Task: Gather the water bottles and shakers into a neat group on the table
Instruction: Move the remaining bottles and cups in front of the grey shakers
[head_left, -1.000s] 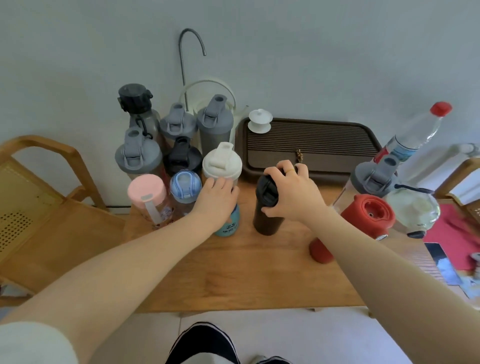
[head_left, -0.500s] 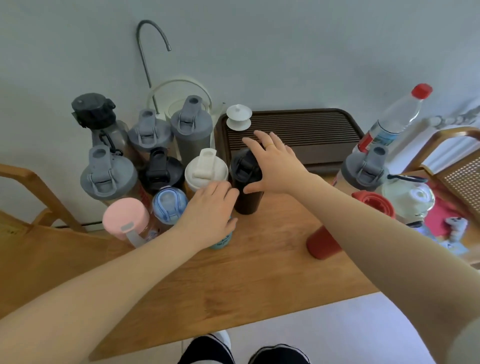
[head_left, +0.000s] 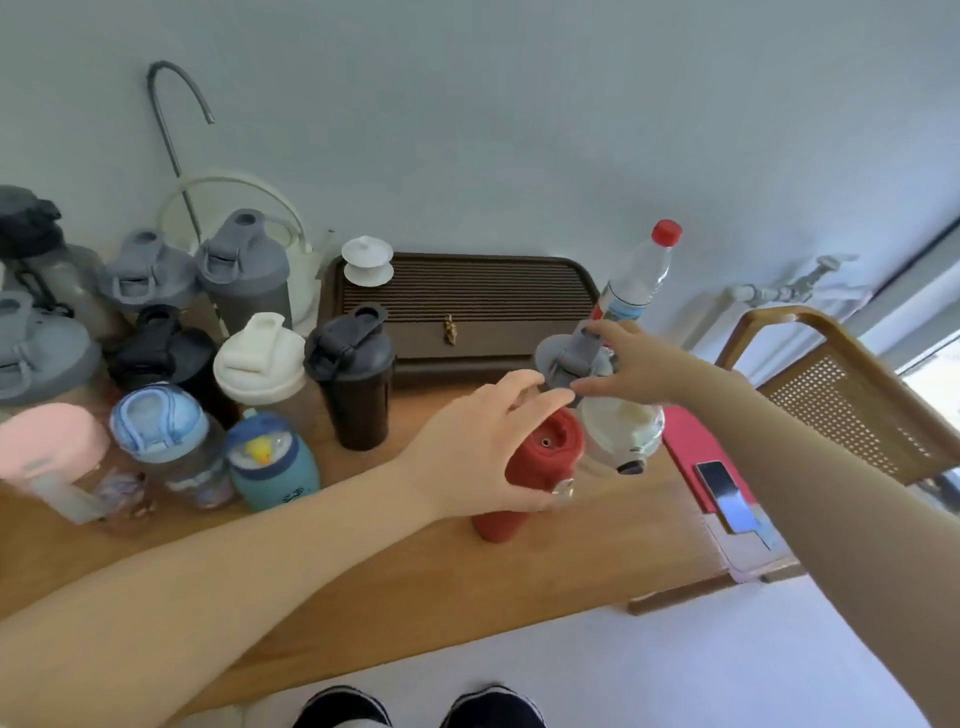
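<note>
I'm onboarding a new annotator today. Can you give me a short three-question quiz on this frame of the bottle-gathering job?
1. True or false: the black shaker stands with the group of bottles at the left of the table.
2. Which bottle does the left hand reach? A) the red bottle B) the teal duck bottle C) the pink-lidded bottle
3. Fill in: the right hand is at the lid of the ____-lidded shaker in front of the dark tray.

Key
1. True
2. A
3. grey
</note>
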